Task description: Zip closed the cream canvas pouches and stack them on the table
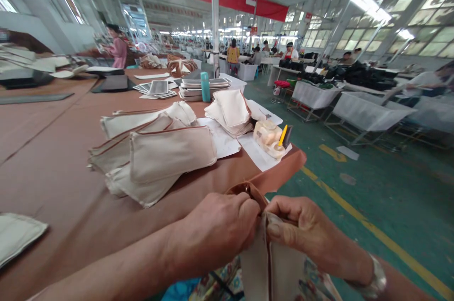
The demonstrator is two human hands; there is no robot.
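Over my lap, at the table's near edge, hangs a beige fabric pouch with a brown strip down its middle. My left hand is closed on its upper end, fingertips partly hidden behind the knuckles. Pinched between thumb and fingers of my right hand is the pouch's beige edge, right beside the left hand. Brown material with a small dark metallic piece shows just above both hands. On the table, a pile of similar beige sewn pieces with brown edging lies ahead and to the left.
The brown-covered table also bears a stack of beige pieces, a teal bottle and a whitish container beside a yellow-handled tool. White bins stand across the green floor. Several people work farther back.
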